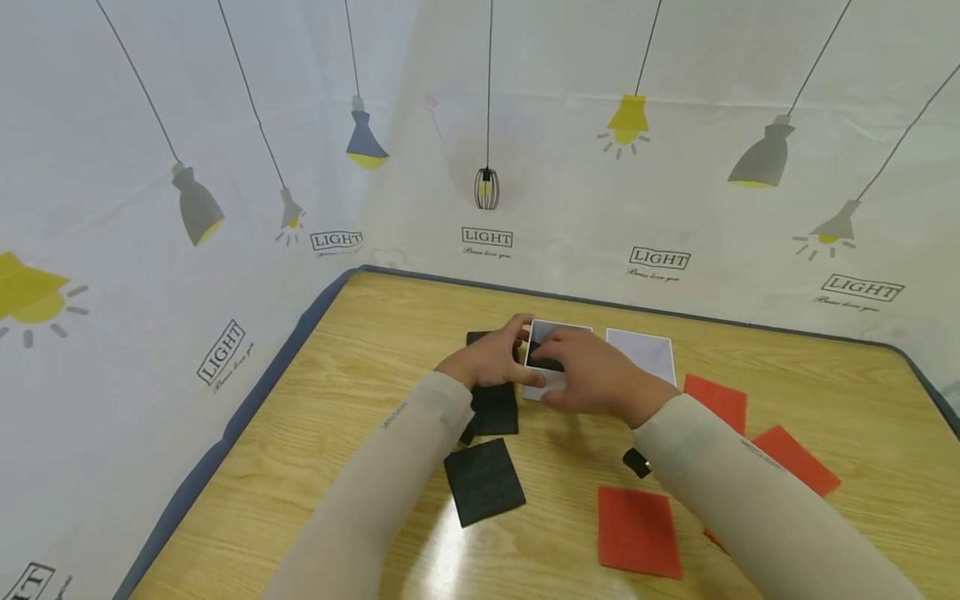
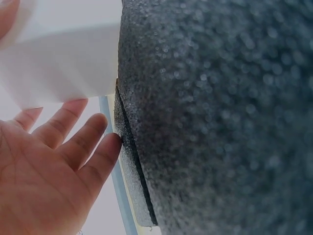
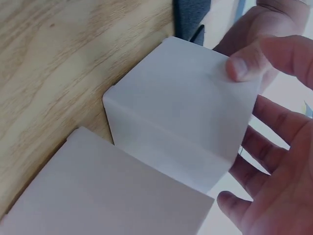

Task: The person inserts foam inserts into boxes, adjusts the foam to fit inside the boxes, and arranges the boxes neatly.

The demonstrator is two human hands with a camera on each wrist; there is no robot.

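My left hand [image 1: 491,354] holds a white open-topped box [image 1: 543,385], thumb on its near wall and fingertips against another side, as the left wrist view shows. Inside the box is a black foam square [image 1: 545,357], partly covered by fingers. My right hand [image 1: 600,371] reaches over the rim with its fingers at that square; the right wrist view shows them loosely extended and the thumb apart. Beside my left hand lie black foam squares [image 1: 497,410], one close to the camera in the left wrist view. A second white box [image 1: 643,354] stands just right of the first.
A separate black square [image 1: 485,483] lies nearer on the wooden table [image 1: 352,375]. Red squares [image 1: 639,532] lie to the right, some partly under my right sleeve [image 1: 720,467]. A white curtain with printed lamps [image 1: 420,208] hangs behind the table's blue edge.
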